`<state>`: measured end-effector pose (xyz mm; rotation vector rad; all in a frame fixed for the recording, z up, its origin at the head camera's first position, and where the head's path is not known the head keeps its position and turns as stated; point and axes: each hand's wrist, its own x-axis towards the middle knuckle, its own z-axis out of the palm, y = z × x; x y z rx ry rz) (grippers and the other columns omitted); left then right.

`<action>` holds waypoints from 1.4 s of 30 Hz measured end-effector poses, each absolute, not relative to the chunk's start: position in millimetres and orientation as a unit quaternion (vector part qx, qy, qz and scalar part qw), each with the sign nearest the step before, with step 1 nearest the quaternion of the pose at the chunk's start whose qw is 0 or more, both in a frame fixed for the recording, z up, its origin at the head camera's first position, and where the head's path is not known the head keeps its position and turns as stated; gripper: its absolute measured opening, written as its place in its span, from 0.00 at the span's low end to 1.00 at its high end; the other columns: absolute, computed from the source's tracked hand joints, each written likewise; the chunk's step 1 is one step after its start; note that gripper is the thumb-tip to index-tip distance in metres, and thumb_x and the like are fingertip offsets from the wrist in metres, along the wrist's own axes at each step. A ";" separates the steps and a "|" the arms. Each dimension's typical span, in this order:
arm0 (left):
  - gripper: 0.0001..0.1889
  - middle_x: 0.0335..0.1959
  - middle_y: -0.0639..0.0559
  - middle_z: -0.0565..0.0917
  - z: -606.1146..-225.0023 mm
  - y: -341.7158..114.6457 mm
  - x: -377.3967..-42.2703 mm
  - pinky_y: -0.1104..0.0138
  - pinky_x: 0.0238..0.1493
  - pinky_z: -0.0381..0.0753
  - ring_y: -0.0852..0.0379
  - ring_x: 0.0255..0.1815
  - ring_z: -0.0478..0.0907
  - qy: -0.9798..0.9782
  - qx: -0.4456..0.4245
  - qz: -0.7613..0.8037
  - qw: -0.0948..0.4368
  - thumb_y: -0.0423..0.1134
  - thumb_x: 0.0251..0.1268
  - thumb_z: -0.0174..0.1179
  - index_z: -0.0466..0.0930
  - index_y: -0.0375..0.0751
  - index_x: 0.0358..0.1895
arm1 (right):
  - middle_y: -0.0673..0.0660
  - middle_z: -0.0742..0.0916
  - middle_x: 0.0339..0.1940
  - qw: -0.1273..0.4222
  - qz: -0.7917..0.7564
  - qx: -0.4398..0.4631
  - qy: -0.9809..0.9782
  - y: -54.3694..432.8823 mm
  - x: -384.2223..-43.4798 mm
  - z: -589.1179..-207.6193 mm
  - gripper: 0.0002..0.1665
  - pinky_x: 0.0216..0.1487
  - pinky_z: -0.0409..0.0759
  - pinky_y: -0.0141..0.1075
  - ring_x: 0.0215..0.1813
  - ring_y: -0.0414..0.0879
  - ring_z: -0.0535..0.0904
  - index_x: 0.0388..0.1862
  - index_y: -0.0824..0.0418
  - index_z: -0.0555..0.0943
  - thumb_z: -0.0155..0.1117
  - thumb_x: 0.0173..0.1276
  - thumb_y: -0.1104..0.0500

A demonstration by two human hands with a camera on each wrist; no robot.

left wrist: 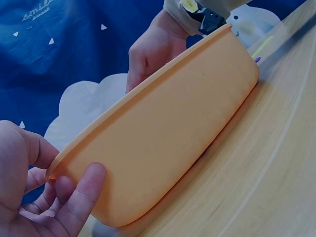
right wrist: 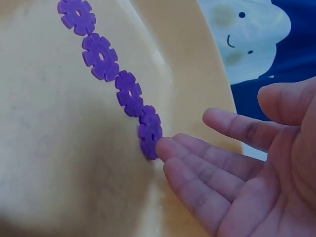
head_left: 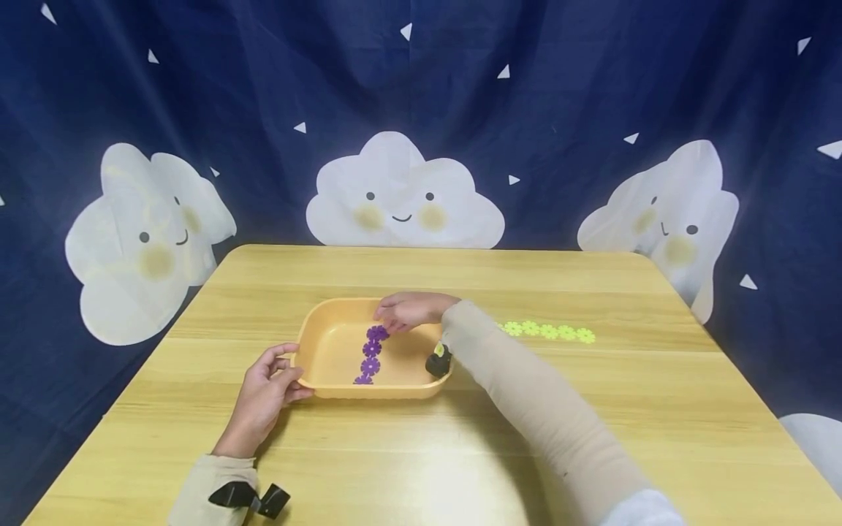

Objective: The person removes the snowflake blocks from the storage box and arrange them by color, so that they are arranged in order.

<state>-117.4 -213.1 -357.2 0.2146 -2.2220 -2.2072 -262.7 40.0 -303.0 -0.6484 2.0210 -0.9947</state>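
An orange plastic basin (head_left: 408,391) stands on the table. My left hand (head_left: 263,391) grips its left end, with the rim between thumb and fingers in the left wrist view. Inside lies a chain of several purple flower-shaped linking discs (head_left: 371,349), running from the front wall to the back. My right hand (head_left: 413,310) reaches over the basin's back part. In the right wrist view its fingers (right wrist: 192,185) are extended and spread, the fingertips right at the last purple disc, and the thumb stands away from them.
A chain of lime-green flower-shaped discs (head_left: 549,332) lies on the wooden table (head_left: 658,409), right of the basin. Beyond the basin's far end a small purple bit (left wrist: 257,59) shows. A dark blue curtain (head_left: 559,109) with printed clouds hangs behind the table.
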 end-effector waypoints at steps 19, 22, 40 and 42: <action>0.22 0.36 0.46 0.64 -357.6 -213.0 -118.0 0.63 0.34 0.89 0.61 0.24 0.73 -0.704 0.063 -0.708 0.005 0.20 0.66 0.48 0.61 0.28 0.63 | 0.55 0.81 0.46 0.330 -0.251 -0.326 0.850 34.7 -272.3 -317.8 0.17 0.48 0.83 0.31 0.44 0.46 0.81 0.57 0.63 0.75 0.57 0.70 0.68; 0.22 0.36 0.46 0.64 -357.8 -213.1 -118.3 0.63 0.33 0.89 0.61 0.25 0.73 -0.704 0.062 -0.707 0.005 0.20 0.66 0.48 0.62 0.28 0.63 | 0.53 0.81 0.46 0.312 -0.214 -0.345 0.859 32.3 -271.3 -317.9 0.19 0.48 0.81 0.28 0.46 0.43 0.78 0.57 0.61 0.77 0.62 0.67 0.67; 0.22 0.36 0.46 0.65 -357.7 -212.8 -118.4 0.63 0.33 0.89 0.61 0.24 0.73 -0.705 0.066 -0.706 0.003 0.20 0.67 0.47 0.61 0.28 0.63 | 0.50 0.82 0.37 0.289 -0.150 -0.378 0.867 24.0 -266.7 -319.3 0.20 0.45 0.78 0.28 0.40 0.40 0.77 0.49 0.56 0.78 0.74 0.59 0.61; 0.22 0.36 0.46 0.65 -357.7 -212.6 -118.2 0.63 0.33 0.89 0.61 0.24 0.73 -0.704 0.066 -0.707 0.003 0.20 0.66 0.47 0.61 0.28 0.63 | 0.50 0.82 0.36 0.283 -0.143 -0.380 0.869 23.2 -265.4 -319.0 0.19 0.44 0.78 0.29 0.38 0.41 0.77 0.47 0.56 0.78 0.74 0.59 0.61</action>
